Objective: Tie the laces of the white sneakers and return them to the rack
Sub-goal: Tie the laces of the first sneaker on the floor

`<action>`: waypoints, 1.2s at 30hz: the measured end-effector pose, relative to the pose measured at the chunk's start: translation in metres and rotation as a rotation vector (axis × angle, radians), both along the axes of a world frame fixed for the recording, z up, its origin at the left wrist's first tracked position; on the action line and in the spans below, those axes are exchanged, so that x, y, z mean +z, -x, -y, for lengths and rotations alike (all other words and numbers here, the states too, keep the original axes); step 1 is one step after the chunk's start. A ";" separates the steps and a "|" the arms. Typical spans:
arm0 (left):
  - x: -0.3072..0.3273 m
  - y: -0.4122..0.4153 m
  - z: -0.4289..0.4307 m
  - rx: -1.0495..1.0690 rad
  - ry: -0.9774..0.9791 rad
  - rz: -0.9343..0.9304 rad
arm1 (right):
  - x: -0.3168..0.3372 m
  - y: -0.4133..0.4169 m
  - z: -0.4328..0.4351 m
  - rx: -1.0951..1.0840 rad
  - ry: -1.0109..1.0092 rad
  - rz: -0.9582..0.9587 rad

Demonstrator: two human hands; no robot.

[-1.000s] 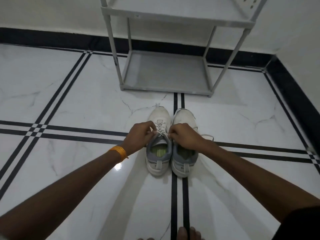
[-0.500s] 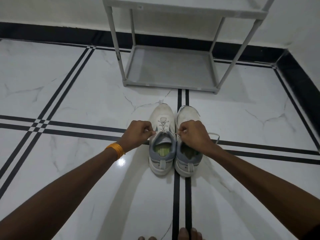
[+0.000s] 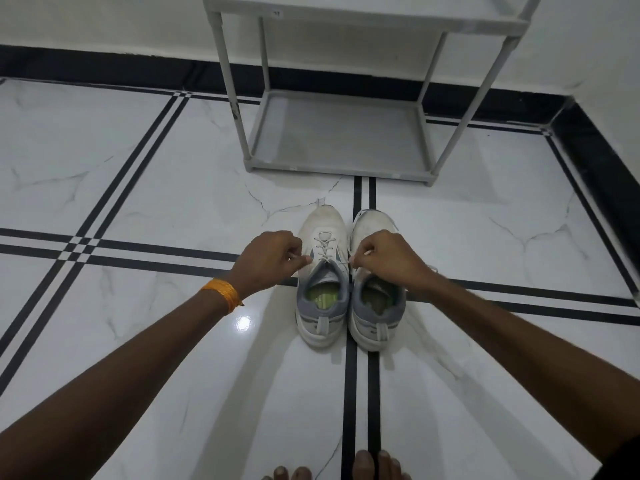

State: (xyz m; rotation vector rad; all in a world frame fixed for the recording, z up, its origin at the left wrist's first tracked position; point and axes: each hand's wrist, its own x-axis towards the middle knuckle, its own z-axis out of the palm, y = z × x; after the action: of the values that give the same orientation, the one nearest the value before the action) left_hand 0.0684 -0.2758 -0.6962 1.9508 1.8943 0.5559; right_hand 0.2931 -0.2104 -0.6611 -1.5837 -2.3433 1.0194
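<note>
Two white sneakers with grey heels stand side by side on the floor, toes pointing at the rack. The left sneaker [image 3: 323, 289] has its lace ends pulled out to both sides. My left hand [image 3: 268, 259] pinches one lace end to the left of the shoe. My right hand [image 3: 384, 259] pinches the other end and lies over the tongue of the right sneaker [image 3: 377, 306], hiding that shoe's laces. The grey rack [image 3: 337, 133] stands just beyond the toes, with its bottom shelf bare.
The floor is glossy white marble with black inlay lines. A black skirting runs along the white wall behind the rack and along the right wall. My bare toes [image 3: 375, 465] show at the bottom edge. An orange band [image 3: 225, 296] is on my left wrist.
My hands have moved apart, drawing the left sneaker's lace ends out sideways and taut. The camera has tilted, so the shoes and rack sit slightly lower in the picture.
</note>
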 end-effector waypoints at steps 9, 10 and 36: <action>0.073 -0.010 -0.027 0.035 0.133 0.663 | 0.045 0.017 -0.026 -0.079 0.343 -0.485; 0.078 -0.015 -0.027 0.021 0.135 0.711 | 0.047 0.019 -0.025 -0.090 0.352 -0.499; 0.106 -0.027 -0.046 -0.372 -0.335 -0.512 | 0.138 0.052 -0.054 0.329 -0.115 -0.029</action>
State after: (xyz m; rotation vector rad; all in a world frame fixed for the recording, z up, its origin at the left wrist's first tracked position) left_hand 0.0953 -0.2297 -0.5906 2.8013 1.7038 0.2909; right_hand 0.2412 -0.1561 -0.5235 -1.1602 -2.6456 0.9352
